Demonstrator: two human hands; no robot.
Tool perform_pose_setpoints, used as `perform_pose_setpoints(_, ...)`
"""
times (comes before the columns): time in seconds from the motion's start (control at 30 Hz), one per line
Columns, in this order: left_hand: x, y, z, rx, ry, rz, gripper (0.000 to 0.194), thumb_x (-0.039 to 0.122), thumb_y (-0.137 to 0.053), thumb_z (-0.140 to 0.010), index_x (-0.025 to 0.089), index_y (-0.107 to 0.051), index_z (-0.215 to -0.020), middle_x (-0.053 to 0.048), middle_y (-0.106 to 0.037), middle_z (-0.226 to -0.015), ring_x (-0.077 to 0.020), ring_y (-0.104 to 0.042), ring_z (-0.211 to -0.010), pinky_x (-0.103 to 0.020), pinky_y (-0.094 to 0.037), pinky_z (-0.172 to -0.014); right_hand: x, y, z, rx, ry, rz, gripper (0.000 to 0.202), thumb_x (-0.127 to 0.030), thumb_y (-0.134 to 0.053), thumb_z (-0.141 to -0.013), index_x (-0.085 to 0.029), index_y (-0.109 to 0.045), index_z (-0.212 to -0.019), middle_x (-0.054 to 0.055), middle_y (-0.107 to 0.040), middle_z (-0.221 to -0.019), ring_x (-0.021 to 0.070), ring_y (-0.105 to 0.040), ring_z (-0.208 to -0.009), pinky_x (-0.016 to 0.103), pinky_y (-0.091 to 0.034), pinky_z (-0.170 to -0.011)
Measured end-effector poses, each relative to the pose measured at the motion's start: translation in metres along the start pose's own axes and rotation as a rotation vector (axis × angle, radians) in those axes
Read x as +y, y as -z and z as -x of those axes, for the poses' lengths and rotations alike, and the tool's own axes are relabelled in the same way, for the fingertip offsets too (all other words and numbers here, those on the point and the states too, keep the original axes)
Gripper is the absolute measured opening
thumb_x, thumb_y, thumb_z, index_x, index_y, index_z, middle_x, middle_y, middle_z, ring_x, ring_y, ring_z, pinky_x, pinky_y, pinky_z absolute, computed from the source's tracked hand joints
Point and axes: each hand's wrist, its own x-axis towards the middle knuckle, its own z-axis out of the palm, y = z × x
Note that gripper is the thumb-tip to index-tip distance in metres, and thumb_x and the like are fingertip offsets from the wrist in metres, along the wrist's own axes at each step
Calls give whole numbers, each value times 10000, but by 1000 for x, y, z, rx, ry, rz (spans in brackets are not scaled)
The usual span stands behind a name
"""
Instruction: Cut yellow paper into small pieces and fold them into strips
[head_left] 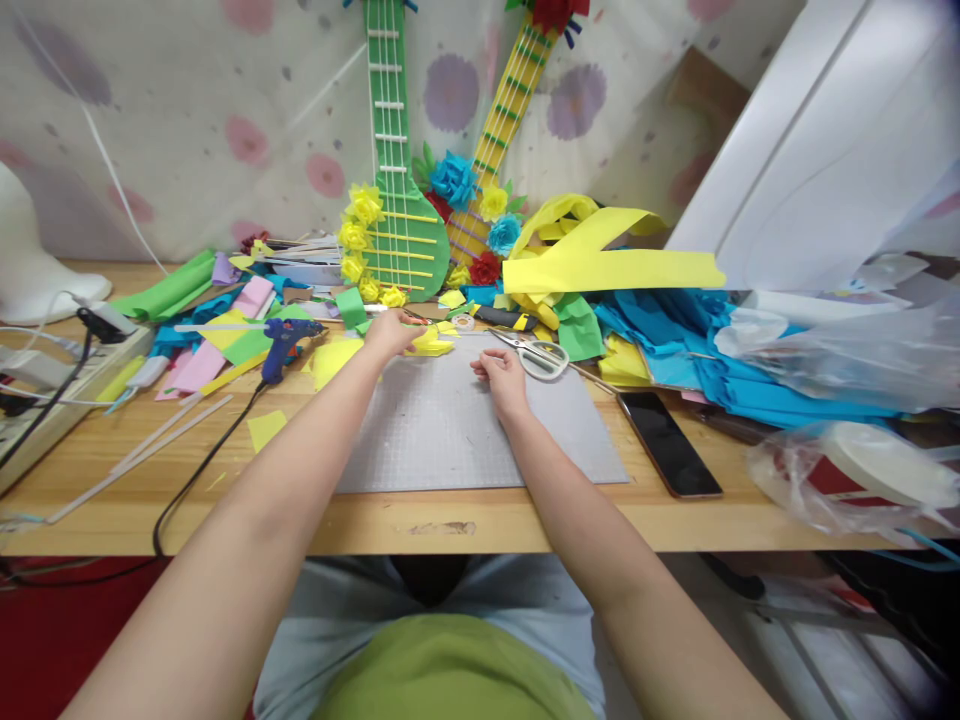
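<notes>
My left hand (391,336) is over the back left of a grey cutting mat (465,440), fingers closed at a piece of yellow crepe paper (433,343). More yellow paper (334,360) lies under and beside that wrist. Above the mat's right half, my right hand (501,378) is curled, thumb and fingertips together; whatever they may pinch is too small to make out. Scissors with pale handles (545,360) lie just right of it. Behind them are a black-and-yellow utility knife (504,318) and a small roll of clear tape (464,322).
A blue glue gun (286,345) with a black cord lies left, near glue sticks (142,445) and a power strip (75,380). A phone (667,442) sits right of the mat. Green (405,240) and yellow (504,110) paper-flowered instrument models lean at the back. Blue crepe paper (675,340) is heaped right.
</notes>
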Motion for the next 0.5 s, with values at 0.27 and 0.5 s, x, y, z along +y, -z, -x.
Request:
perform_pose_setpoints(0.27, -10, 14, 11, 26, -184, 93, 276, 165, -638, -595, 166, -616, -870, -24, -664, -707, -125, -569, -604, -227, -411, -572, -4, -7, -3, -74, 30, 96, 335, -358, -623, -650, -196, -480, -905, 4, -628, -793, 93, -586, -668, 209, -455, -584)
perform_pose_setpoints(0.5, -2, 3, 28, -150, -140, 315, 359, 232, -678, -597, 162, -589, -938, 5, -649, -657, -87, -514, -512, -219, -407, -548, -24, -44, -11, -200, -185, -131, 343, -182, -677, -644, -208, -411, -858, -27, -612, -720, 87, -608, -626, 232, -520, -637)
